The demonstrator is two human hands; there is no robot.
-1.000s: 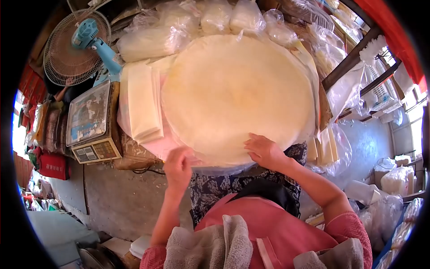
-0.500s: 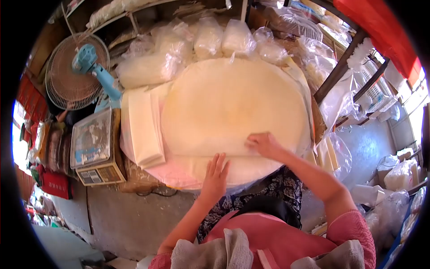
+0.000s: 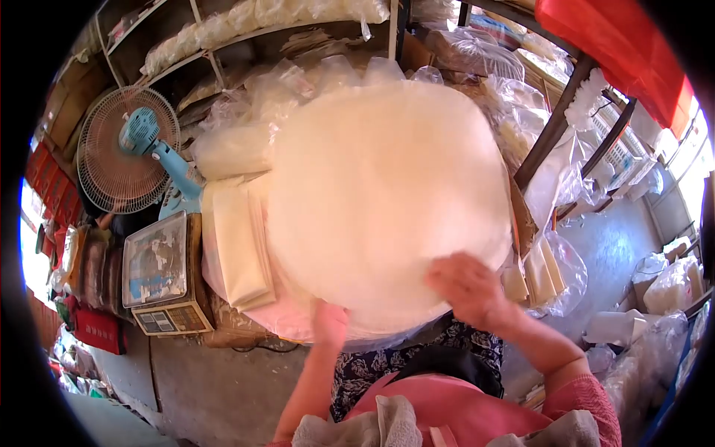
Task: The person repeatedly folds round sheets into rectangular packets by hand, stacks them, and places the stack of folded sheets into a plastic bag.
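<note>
A large, pale, thin round sheet (image 3: 387,186) covers the work surface in front of me, blurred and raised, its far edge overlapping the plastic bags. My left hand (image 3: 328,322) is closed on its near left edge, with the fingertips hidden by the sheet. At the near right edge, my right hand (image 3: 468,289) has curled fingers gripping the sheet, slightly smeared by motion. To the left lies a stack of folded cream sheets (image 3: 242,249), on top of pinkish material (image 3: 287,316).
A blue fan (image 3: 138,145) and a scale with a metal plate (image 3: 156,257) stand at left. Several clear bags (image 3: 234,149) line the far side. Folded cream pieces (image 3: 542,272) lie at right, near a dark post (image 3: 555,123). Red cloth (image 3: 625,52) hangs above.
The sheet's near part, previously folded over, now spreads out as the sheet lifts and extends farther back. My left hand went from spread flat to closed on the edge; my right moved right and nearer.
</note>
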